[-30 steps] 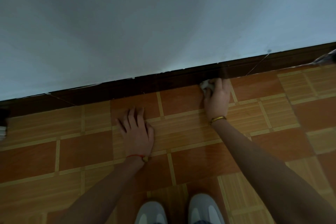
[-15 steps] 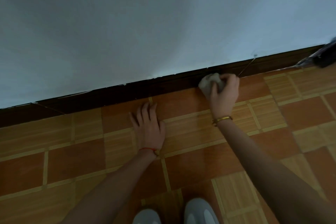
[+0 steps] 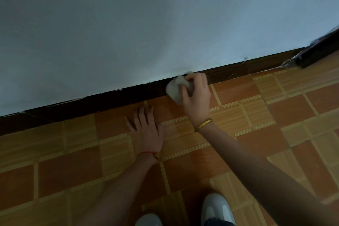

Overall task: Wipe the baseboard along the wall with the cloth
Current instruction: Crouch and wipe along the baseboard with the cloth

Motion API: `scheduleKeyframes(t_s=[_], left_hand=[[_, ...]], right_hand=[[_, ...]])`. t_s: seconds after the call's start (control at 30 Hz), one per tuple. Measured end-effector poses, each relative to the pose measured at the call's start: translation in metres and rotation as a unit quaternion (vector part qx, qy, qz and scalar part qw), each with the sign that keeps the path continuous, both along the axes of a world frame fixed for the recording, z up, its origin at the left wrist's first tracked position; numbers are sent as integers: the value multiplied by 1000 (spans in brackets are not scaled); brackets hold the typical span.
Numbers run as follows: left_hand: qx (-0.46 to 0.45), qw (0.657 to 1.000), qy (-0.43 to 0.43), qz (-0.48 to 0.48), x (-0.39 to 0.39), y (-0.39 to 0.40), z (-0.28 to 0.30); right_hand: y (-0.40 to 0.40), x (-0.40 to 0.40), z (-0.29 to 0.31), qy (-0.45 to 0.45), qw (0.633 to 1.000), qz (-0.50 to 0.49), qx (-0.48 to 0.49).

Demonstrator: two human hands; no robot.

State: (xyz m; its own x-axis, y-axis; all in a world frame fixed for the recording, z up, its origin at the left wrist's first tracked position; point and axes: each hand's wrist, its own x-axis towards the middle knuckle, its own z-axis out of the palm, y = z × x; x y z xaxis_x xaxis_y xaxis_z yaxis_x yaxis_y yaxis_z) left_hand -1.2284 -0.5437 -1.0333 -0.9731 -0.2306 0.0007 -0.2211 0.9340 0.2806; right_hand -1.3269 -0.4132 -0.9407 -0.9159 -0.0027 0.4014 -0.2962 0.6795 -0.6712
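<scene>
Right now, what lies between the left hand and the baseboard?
Only bare floor tile, as the head view shows. The left hand rests flat just short of the dark baseboard; the cloth is off to its right.

The tiled floor is filling the lower frame. The left hand is lying flat at its centre, and two white shoes are standing at the bottom edge.

- A plain pale wall fills the upper view, dimly lit.
- The floor has orange-brown tiles, plain squares alternating with striped ones.
- A dark, blurred object sits at far right.
</scene>
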Motion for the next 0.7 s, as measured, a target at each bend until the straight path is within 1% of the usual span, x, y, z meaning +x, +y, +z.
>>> scheduleKeyframes(t_s=[0.07, 0.13, 0.2, 0.27, 0.37, 0.47, 0.53, 0.63, 0.7], left_hand=[[0, 1000, 0, 0, 0, 0, 0], [-4, 1000, -2, 0, 0, -1, -1], [-8, 1000, -5, 2, 0, 0, -1], [-10, 1000, -7, 6, 0, 1, -2], [-19, 1000, -6, 10, -1, 2, -3], [-27, 1000, -4, 15, -1, 4, -3], [-38, 999, -2, 14, 0, 5, -3], [-44, 999, 8, 19, -1, 5, -4], [-42, 999, 11, 16, -1, 4, -4]], right_hand=[[19, -9, 1, 7, 997, -72, -12], [43, -20, 4, 4, 985, -169, -34], [65, -30, 9, 8, 975, -218, -51], [70, -34, 12, 19, 976, -209, -54], [50, -23, 4, 4, 986, -163, -42], [29, -11, -7, 0, 999, -43, -7], [27, -10, -10, 3, 1000, 8, 13], [38, -16, -11, 4, 1000, 22, 4], [59, -23, -11, 17, 1000, -18, -14]])
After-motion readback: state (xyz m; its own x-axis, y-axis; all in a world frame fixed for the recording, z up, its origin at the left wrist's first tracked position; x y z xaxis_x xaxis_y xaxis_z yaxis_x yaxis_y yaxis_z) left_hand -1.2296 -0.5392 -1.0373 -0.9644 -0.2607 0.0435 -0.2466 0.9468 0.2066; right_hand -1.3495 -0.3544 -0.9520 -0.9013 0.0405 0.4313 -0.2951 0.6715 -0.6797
